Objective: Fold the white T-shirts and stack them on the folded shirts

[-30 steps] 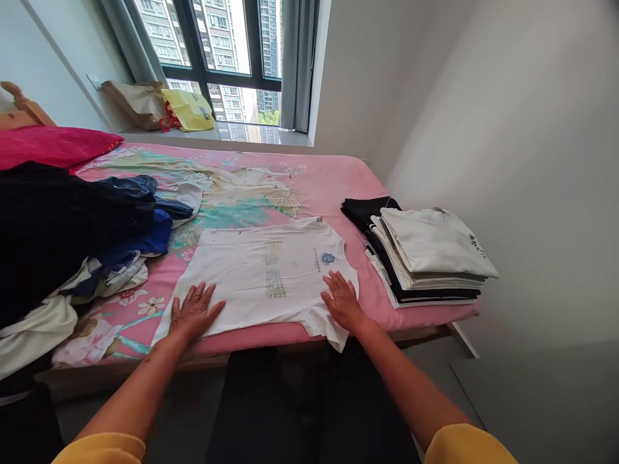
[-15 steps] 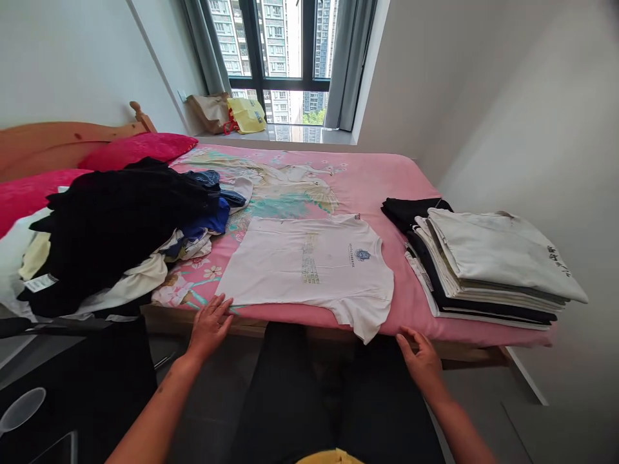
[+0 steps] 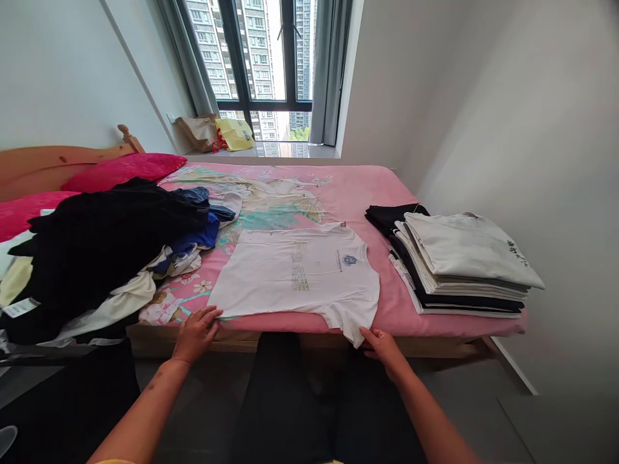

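Note:
A white T-shirt point(image 3: 261, 274) lies flat on the bed with its hem to the left and its collar to the right. Its chest bears a blue crest, and lines of faint print run across the middle. My left hand point(image 3: 196, 332) is at the near hem corner, fingers bent and pinching the edge. At the near sleeve, my right hand point(image 3: 384, 351) has its thumb and forefinger closed on the cuff; the other fingers are partly hidden underneath.
A heap of loose dark clothes point(image 3: 111, 245) lies left on the bed. Folded shirts point(image 3: 464, 258) form a stack at the right, beside a black folded garment point(image 3: 387, 219). Pink pillows point(image 3: 126, 175) rest by the wooden headboard point(image 3: 62, 171). Paper bags point(image 3: 198, 132) stand on the windowsill.
My right hand has moved left from the bed's edge onto the sleeve and closed on it. My left hand stays at the hem corner. The view has tilted up and shifted right.

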A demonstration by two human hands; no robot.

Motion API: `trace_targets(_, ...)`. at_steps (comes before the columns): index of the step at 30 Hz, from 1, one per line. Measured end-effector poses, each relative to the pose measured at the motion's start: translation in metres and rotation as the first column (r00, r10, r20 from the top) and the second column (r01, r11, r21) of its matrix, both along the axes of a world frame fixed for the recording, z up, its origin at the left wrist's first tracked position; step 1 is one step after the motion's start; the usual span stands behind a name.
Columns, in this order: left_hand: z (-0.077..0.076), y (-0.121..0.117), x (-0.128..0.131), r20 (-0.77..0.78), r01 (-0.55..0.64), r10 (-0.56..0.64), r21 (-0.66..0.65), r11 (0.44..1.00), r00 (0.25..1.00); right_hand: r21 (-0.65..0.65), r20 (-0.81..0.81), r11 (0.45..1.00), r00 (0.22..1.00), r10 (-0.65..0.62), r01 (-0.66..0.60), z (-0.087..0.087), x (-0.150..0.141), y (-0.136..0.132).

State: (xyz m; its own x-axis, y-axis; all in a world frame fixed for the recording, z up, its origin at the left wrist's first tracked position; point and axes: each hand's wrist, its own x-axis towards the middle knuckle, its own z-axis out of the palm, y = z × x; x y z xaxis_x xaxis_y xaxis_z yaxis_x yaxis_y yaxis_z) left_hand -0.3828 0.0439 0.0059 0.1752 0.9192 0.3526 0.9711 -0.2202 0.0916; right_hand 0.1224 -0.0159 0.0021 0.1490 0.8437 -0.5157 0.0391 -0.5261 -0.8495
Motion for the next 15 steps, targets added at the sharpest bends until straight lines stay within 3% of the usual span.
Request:
trace_targets(4,0.005,0.003,0.002,-0.059,-0.014,0.013,-0.018,1.0,0.998,-0.007,-0.193,0.993,0.974,-0.12,0.121,-0.002,-0.017,-0.004)
trace_targets(10,0.011,0.01,0.0,-0.064,-0.099,0.098,-0.025,0.995,0.993,0.042,-0.313,0.959,0.916,-0.252,0.279,0.006,-0.025,-0.003)
trace_targets(15,0.017,0.007,-0.01,-0.002,-0.017,0.017,0.018,1.0,1.0,0.082,-0.394,0.951,0.886,-0.245,0.3,0.018,-0.021,-0.012)
